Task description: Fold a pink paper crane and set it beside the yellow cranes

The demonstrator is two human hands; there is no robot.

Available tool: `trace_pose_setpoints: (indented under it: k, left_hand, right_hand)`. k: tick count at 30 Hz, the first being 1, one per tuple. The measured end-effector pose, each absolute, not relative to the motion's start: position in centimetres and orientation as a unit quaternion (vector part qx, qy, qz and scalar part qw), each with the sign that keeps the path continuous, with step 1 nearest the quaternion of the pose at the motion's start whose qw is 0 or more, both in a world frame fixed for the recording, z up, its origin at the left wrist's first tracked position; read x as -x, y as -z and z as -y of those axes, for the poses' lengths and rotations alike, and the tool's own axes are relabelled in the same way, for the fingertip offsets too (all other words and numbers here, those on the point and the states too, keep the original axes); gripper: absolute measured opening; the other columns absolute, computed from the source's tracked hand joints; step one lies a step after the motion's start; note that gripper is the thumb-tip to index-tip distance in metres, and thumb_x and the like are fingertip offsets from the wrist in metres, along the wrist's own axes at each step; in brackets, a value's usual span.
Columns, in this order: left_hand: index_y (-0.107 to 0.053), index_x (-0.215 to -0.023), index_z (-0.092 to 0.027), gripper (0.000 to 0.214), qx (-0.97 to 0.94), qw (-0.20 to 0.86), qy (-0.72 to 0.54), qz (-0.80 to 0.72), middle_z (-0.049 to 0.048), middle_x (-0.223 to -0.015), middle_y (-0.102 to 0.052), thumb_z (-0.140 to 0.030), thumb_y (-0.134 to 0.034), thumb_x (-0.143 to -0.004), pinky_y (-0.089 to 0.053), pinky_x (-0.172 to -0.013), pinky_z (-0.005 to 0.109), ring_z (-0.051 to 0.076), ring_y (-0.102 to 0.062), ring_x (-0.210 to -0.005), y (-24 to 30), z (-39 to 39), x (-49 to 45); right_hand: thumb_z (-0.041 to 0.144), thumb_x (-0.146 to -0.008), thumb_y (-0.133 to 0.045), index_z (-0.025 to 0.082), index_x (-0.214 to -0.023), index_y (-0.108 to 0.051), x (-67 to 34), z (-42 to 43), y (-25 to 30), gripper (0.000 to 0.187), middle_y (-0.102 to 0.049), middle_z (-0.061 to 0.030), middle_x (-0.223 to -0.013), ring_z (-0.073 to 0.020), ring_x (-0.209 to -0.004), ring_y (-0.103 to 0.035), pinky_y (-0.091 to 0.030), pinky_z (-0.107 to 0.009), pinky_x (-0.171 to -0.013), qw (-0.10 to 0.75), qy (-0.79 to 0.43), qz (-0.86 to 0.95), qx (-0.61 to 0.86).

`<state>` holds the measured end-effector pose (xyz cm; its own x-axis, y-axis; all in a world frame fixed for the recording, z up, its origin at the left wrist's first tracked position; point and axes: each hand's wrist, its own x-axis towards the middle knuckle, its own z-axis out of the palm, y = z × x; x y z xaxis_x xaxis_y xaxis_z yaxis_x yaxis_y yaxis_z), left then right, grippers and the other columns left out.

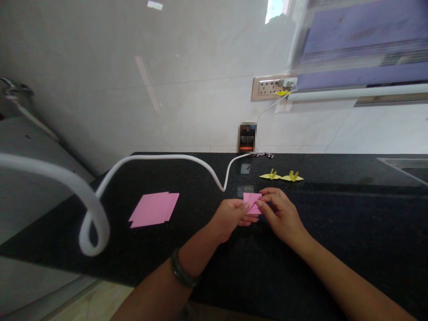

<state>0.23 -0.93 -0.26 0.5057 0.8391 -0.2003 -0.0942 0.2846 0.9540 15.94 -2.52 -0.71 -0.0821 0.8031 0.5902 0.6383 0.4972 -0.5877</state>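
A small folded piece of pink paper (253,202) is held up between both hands over the dark counter. My left hand (231,216) grips its left side, thumb on top and fingers underneath. On the other side, my right hand (280,211) pinches the right edge and a fold with thumb and fingers. Creases and a slanting flap show on the paper's face. Just beyond the hands stand two yellow folded paper pieces (291,176) with pointed ends, end to end. To the left lie several pink paper sheets (154,208), loosely overlapped.
A thick white cable (167,157) loops over the counter's left side, very near the camera. It runs to a phone-like device (247,138), its screen blurred, leaning on the wall. A wall socket (267,88) holds a plugged white charger. The black counter (200,263) has a recessed metal edge (397,163) at right.
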Motion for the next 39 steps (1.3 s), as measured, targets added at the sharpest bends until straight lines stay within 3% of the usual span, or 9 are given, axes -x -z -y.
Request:
trace_pose_setpoints:
  k: [11, 25, 39]
  left_hand:
    - [-0.058, -0.086, -0.01, 0.041, -0.54, 0.676, -0.288, -0.411, 0.0116, -0.078, -0.064, -0.047, -0.051, -0.068, -0.043, -0.061, 0.025, 0.016, -0.061, -0.067, -0.4, 1.39, -0.54]
    - [-0.057, -0.088, -0.01, 0.038, -0.528, 0.698, -0.278, -0.396, 0.0121, -0.079, -0.064, -0.043, -0.049, -0.071, -0.042, -0.06, 0.024, 0.015, -0.061, -0.067, -0.28, 1.44, -0.33]
    - [-0.055, -0.075, -0.009, 0.028, -0.549, 0.659, -0.279, -0.433, 0.0119, -0.07, -0.064, -0.035, -0.045, -0.074, -0.042, -0.055, 0.024, 0.015, -0.06, -0.059, -0.38, 1.47, -0.87]
  right_hand:
    - [0.025, -0.077, -0.046, 0.02, -0.073, -0.054, -15.76, 2.58, 0.55, 0.01, -0.052, -0.0054, -0.079, -0.0176, -0.075, -0.05, -0.042, -0.03, -0.065, 0.475, -0.095, 0.725, 0.489]
    - [0.024, -0.076, -0.048, 0.02, -0.071, -0.057, -15.96, 2.37, 0.56, 0.011, -0.052, -0.0049, -0.079, -0.0172, -0.075, -0.051, -0.042, -0.03, -0.065, 0.467, -0.116, 0.735, 0.478]
    - [0.028, -0.076, -0.048, 0.019, -0.064, -0.055, -15.9, 2.28, 0.7, 0.017, -0.051, -0.004, -0.074, -0.0159, -0.071, -0.049, -0.041, -0.029, -0.065, 0.489, -0.19, 0.7, 0.485]
